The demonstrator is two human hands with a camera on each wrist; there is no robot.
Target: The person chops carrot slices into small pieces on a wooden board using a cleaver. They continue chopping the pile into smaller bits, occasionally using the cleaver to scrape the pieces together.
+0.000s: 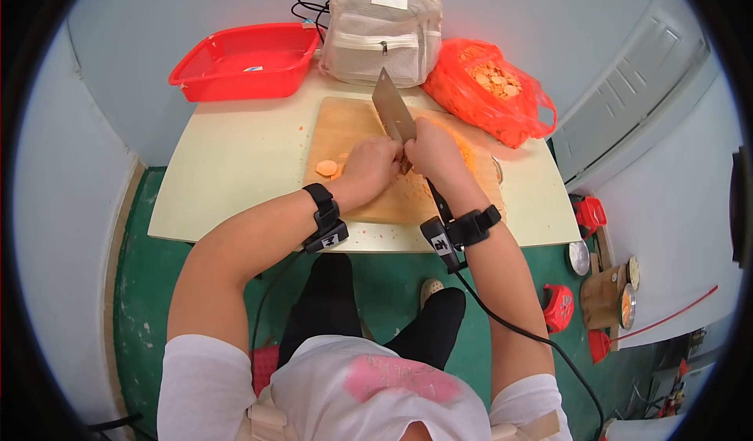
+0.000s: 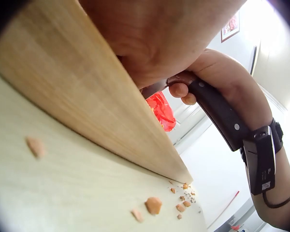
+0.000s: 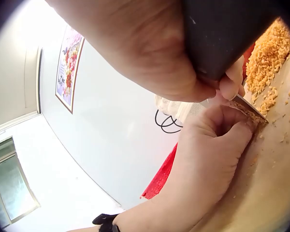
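Note:
My right hand point(image 1: 435, 154) grips the dark handle point(image 2: 217, 111) of a cleaver point(image 1: 391, 105), its broad blade tilted over the wooden cutting board point(image 1: 339, 123). The blade's edge reaches down to the board right beside my left hand point(image 1: 367, 173). In the right wrist view the left fingers are curled and hold a bit of carrot point(image 3: 246, 110) against the board by the blade, mostly hidden under the fingertips. A heap of minced carrot point(image 3: 268, 60) lies on the board past the cleaver. One round carrot slice point(image 1: 326, 168) sits left of my left hand.
Behind the board stand a red plastic basket point(image 1: 243, 89), a pale mesh backpack point(image 1: 380, 49) and a red plastic bag point(image 1: 471, 110) full of carrot slices. Small carrot crumbs point(image 2: 153, 205) are scattered on the table point(image 1: 223, 166) near the board's front edge.

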